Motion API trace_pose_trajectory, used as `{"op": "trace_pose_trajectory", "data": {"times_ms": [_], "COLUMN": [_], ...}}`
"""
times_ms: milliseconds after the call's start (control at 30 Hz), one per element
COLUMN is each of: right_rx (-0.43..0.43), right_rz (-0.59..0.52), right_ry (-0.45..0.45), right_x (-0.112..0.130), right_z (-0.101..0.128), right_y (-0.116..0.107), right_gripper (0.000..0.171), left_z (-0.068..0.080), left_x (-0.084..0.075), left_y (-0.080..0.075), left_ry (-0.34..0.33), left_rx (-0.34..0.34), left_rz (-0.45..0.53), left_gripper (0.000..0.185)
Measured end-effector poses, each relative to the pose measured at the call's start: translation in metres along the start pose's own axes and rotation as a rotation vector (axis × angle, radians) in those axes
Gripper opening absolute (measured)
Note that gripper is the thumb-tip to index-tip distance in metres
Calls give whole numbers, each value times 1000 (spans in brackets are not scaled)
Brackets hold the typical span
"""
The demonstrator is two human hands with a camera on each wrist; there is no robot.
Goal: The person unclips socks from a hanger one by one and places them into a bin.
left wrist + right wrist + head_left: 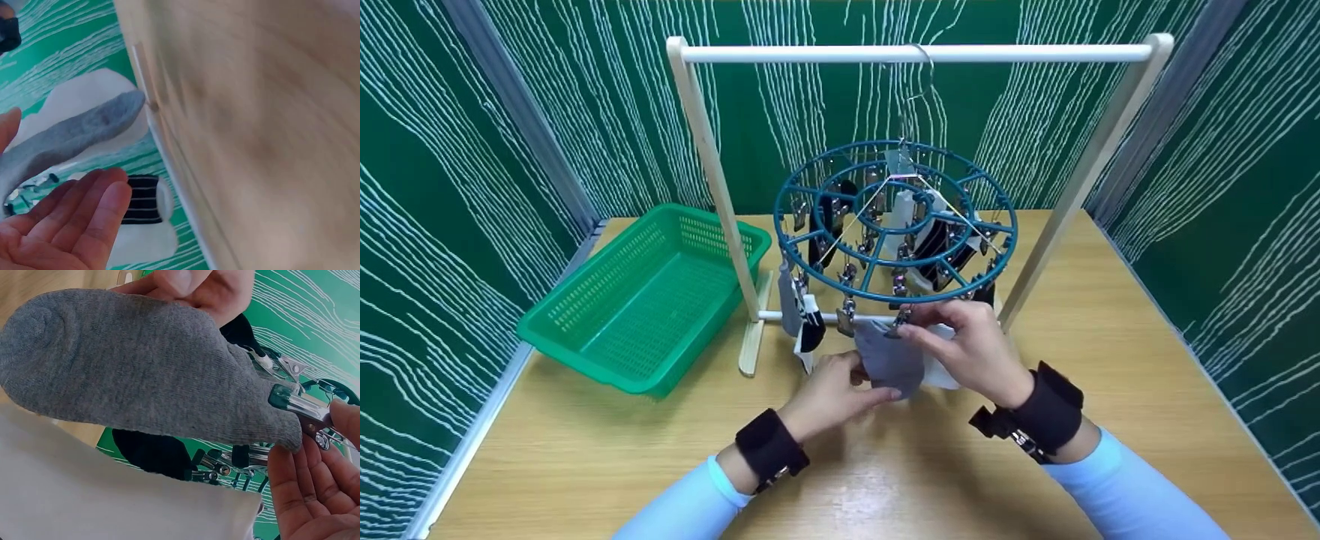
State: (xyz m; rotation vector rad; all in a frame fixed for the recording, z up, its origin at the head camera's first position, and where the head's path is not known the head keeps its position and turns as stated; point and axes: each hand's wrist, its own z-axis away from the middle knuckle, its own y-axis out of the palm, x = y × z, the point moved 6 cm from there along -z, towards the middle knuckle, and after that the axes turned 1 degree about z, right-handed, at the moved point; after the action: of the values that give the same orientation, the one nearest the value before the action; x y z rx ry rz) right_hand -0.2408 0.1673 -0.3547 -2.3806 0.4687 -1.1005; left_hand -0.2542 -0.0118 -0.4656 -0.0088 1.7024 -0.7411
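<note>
A grey sock (129, 365) hangs by its cuff from a metal clip (304, 408) under the round blue drying hanger (896, 296). My right hand (979, 349) pinches that clip between thumb and fingers, the fingertips under the sock's cuff. Beside the sock is my left hand (832, 394), its fingers (93, 216) straight and the thumb apart from them. In the right wrist view part of the left hand shows behind the sock's upper edge; I cannot tell whether it touches. A white sock (112, 484) hangs close by the grey one.
A white-barred wooden rack (810, 54) holds the hanger by its hook. Other socks hang around the ring, among them a black striped sock (934, 251) and a black-and-white sock (811, 326). A green basket (585, 375) stands on the table at the left.
</note>
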Motion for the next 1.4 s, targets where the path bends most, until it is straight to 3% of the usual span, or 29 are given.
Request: {"op": "trace_pose_trajectory", "data": {"times_ms": [167, 567, 800, 1200, 1400], "right_rx": [-8, -1, -36, -114, -150], "right_rz": [-34, -79, -63, -102, -126], "right_ry": [-16, -18, -51, -126, -150], "right_x": [1, 0, 1, 1, 2], "right_z": [-1, -3, -1, 1, 1], "right_y": [1, 5, 6, 5, 3], "right_gripper": [10, 11, 14, 12, 12], "left_z": [-8, -12, -13, -10, -6], "left_x": [9, 14, 8, 7, 10], "left_y": [4, 4, 5, 3, 5], "left_ry": [-36, -31, 93, 74, 27], "left_rx": [8, -12, -52, -51, -27], "left_rz": [122, 144, 128, 126, 114], "left_gripper": [61, 32, 22, 18, 21]}}
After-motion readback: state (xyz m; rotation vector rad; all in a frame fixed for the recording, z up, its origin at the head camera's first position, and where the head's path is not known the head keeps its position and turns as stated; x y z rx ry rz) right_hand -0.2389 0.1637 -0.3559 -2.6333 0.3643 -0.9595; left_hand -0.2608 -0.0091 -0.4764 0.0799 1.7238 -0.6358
